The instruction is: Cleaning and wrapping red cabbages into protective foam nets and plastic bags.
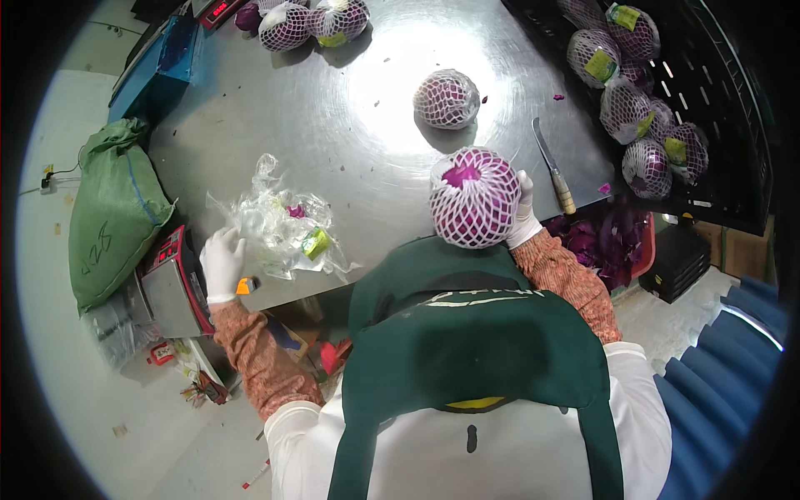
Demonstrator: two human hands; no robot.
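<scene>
My right hand (525, 212), in a white glove, holds a red cabbage (475, 199) in a white foam net from its right side, close to the apron. Purple leaf shows through the gap at the net's top. My left hand (223, 265), also gloved, rests over the table's left edge, left of a crumpled heap of clear plastic film (281, 228) with a yellow-green label (315, 243); nothing is seen in its fingers. An orange tape piece or dispenser (246, 285) lies beside it. Another netted, film-wrapped cabbage (447, 99) sits farther back. A wooden-handled knife (553, 165) lies to the right.
A black crate (719, 119) with several netted, labelled cabbages (647, 167) stands at the right. Below it, a red bin (650, 247) holds purple leaves. Wrapped cabbages (284, 26) sit at the back left. A red scale (175, 284) and a green sack (119, 212) are at the left.
</scene>
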